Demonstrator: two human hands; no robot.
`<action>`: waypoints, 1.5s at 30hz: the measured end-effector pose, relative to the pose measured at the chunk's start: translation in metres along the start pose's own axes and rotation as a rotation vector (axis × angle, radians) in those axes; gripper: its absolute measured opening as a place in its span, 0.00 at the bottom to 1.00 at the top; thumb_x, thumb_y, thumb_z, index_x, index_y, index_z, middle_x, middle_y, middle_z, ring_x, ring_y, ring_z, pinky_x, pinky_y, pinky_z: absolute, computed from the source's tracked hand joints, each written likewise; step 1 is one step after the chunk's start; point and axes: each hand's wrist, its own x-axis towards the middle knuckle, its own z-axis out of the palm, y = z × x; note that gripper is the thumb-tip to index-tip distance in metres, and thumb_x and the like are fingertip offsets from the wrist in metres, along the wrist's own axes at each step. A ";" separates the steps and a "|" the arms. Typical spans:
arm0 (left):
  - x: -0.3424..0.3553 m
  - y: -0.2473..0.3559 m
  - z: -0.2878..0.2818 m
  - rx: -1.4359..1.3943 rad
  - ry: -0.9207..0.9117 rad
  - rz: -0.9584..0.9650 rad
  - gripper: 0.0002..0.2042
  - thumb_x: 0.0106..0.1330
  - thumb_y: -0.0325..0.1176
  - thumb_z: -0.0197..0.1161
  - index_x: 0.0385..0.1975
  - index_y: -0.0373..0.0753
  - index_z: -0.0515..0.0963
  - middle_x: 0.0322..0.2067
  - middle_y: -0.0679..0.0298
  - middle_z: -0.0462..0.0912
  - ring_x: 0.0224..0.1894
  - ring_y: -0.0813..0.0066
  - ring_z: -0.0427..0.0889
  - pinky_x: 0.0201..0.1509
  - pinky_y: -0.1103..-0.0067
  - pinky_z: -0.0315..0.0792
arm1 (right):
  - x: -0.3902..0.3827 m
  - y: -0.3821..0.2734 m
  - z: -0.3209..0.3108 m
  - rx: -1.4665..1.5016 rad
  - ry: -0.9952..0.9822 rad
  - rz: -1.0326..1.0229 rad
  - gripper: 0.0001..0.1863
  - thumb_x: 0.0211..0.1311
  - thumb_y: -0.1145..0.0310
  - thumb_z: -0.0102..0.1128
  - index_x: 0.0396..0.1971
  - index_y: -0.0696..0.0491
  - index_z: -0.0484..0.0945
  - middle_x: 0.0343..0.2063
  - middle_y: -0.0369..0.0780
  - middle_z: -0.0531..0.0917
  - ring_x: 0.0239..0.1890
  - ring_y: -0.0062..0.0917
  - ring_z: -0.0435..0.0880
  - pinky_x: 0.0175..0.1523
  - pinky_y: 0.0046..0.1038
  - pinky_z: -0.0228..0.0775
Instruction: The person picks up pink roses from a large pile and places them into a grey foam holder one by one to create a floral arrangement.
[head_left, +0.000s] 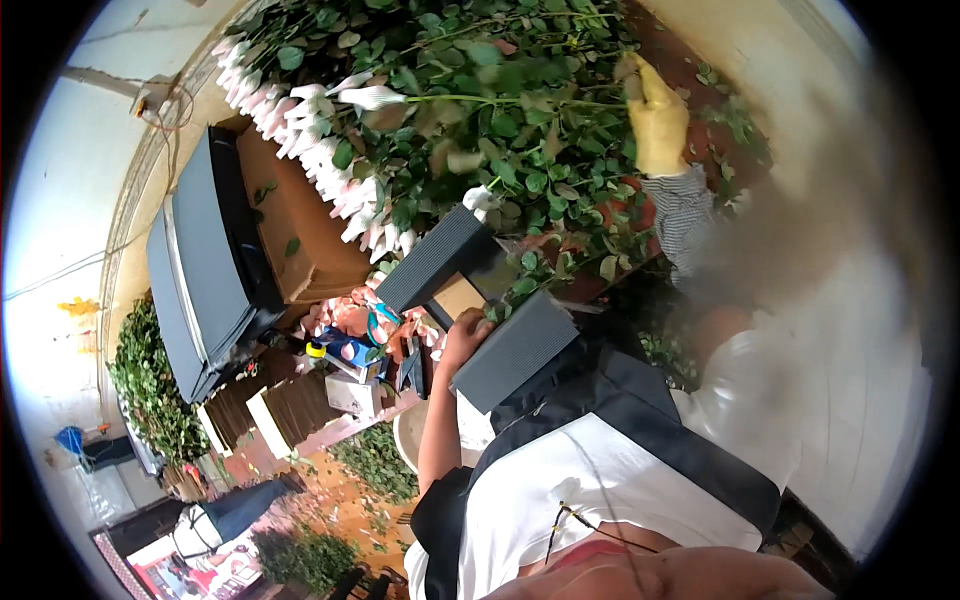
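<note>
- Holding one white-sleeved rose (372, 97) looks like the step in hand; it lies atop a leafy rose pile (515, 70), bud to the left, stem running right.
- Right hand (657, 122), yellow-gloved: fingers bent in, apparently pinching the stem's far end.
- Left hand (465, 338), bare: fingers curled between two grey ribbed blocks (435, 258), by a tan card strip (460, 298). Cannot tell if they grip anything.
- Second bud (481, 201) sits by the upper end of the farther block.
- Handling, my judgement: draw the stem along its own length, slowly, since leaves may snag. Keep the bud off its neighbours; the sleeve could slip or the petals bruise. Bare fingers should watch for thorns.
- Desk (715, 150): dark red where it shows at right, strewn with loose leaves.
- Left of the blocks: pink petals (345, 315), a blue packet (352, 352), card stacks (290, 410).
- Open cardboard box (295, 225) beside the pile, a few leaves inside; large grey sheets (190, 260) lean next to it.
- Room: orange floor (335, 480) with plant litter, green heap (380, 462), pale walls, another person (205, 530) in the background.
</note>
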 end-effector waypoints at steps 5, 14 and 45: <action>0.014 -0.001 0.009 -0.063 -0.032 -0.016 0.18 0.63 0.36 0.69 0.46 0.30 0.78 0.46 0.53 0.81 0.46 0.61 0.82 0.52 0.74 0.74 | 0.016 0.022 0.040 -0.398 -0.284 -0.089 0.23 0.64 0.62 0.63 0.57 0.51 0.75 0.30 0.41 0.85 0.33 0.30 0.83 0.41 0.33 0.75; 0.008 0.016 0.001 0.016 -0.041 0.018 0.16 0.64 0.35 0.68 0.43 0.29 0.78 0.44 0.55 0.81 0.47 0.63 0.79 0.52 0.74 0.72 | -0.111 0.001 0.027 -0.135 -0.607 -0.050 0.27 0.57 0.71 0.65 0.59 0.49 0.73 0.55 0.42 0.78 0.57 0.39 0.76 0.66 0.39 0.66; 0.015 0.034 0.000 0.029 -0.034 -0.052 0.18 0.64 0.37 0.69 0.48 0.32 0.78 0.45 0.54 0.81 0.45 0.63 0.83 0.51 0.74 0.76 | -0.190 0.121 0.142 -0.202 -0.871 0.351 0.10 0.57 0.67 0.61 0.31 0.59 0.84 0.36 0.53 0.84 0.38 0.47 0.83 0.42 0.42 0.77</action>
